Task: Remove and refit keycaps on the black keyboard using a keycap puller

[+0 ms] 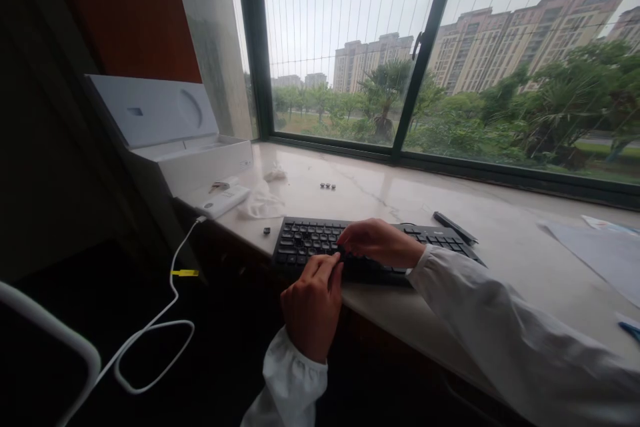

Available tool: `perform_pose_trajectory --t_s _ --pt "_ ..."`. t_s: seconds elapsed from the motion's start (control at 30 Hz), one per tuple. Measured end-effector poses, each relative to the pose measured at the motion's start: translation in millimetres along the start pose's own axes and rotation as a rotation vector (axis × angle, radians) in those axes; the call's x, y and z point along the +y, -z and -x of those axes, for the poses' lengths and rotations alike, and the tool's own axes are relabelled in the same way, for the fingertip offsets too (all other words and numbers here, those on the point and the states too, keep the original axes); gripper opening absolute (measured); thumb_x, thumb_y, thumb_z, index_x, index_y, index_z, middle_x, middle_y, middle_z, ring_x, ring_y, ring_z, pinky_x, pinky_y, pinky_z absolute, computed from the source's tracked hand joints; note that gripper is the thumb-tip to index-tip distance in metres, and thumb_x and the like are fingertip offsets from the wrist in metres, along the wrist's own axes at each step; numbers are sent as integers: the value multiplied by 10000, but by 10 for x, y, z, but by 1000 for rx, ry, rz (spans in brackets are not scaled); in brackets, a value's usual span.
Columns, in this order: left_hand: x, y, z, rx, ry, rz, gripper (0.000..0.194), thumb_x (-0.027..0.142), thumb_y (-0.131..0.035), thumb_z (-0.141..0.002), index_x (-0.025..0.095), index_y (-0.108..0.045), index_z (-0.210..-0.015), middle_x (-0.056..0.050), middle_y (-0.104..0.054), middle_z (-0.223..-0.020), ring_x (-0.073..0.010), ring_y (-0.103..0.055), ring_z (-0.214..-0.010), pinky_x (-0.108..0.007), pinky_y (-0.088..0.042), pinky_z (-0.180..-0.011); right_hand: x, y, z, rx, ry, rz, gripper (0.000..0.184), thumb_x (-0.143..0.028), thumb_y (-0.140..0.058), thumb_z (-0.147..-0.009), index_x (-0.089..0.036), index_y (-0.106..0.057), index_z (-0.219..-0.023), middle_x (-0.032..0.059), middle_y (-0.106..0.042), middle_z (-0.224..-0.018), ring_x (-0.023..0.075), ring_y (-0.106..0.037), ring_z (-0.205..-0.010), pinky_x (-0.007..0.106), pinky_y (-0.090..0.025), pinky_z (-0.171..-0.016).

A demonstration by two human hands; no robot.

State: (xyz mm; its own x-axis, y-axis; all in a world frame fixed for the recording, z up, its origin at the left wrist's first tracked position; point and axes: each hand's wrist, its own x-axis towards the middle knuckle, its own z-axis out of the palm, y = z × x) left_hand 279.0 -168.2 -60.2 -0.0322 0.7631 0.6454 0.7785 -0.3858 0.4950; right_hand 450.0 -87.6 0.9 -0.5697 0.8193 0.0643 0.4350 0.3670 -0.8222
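Observation:
A black keyboard (310,240) lies along the front edge of a pale marble window ledge (400,197). My left hand (313,303) is at the keyboard's near edge, its fingers pressed together in a pinch over the keys. My right hand (383,242) rests curled on top of the keys, fingertips pointing left toward the left hand's. What the fingers hold, if anything, is too small to see. One loose black keycap (267,231) sits on the ledge left of the keyboard, and three small dark caps (327,185) lie farther back.
An open white box (173,140) stands at the ledge's left end, with a white charger (223,200) and cable (160,320) hanging off. Crumpled tissue (260,203) lies beside it. A black pen-like tool (455,227) sits behind the keyboard; papers (595,250) lie right.

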Motion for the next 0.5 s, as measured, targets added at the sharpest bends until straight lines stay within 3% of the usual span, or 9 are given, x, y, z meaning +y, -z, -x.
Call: perform_pose_trajectory --t_s 0.17,0.37,0.5 --pt "-28 -11 -77 42 25 -22 179 330 -600 -901 310 -704 -1045 15 -734 -1005 -146 -687 -738 -231 -435 -551 -58 -18 14 13 31 33 252 -322 -622 -796 -131 -707 -937 49 -688 -794 135 -607 -698 235 -474 -607" --pt "-108 27 -238 -6 -15 4 148 330 -597 -905 327 -727 -975 34 -745 -947 -135 -685 -745 -232 -442 -613 -23 -21 -11 -48 9 -18 379 -422 -662 -780 -113 -694 -997 80 -716 -877 170 -633 -774 279 -498 -697" --pt "-62 61 -312 -64 -54 -14 165 307 -573 -923 319 -726 -983 39 -746 -979 -135 -692 -799 -238 -420 -613 -57 -35 3 -17 34 55 338 -395 -673 -764 -118 -692 -955 73 -720 -866 179 -645 -782 283 -495 -705"
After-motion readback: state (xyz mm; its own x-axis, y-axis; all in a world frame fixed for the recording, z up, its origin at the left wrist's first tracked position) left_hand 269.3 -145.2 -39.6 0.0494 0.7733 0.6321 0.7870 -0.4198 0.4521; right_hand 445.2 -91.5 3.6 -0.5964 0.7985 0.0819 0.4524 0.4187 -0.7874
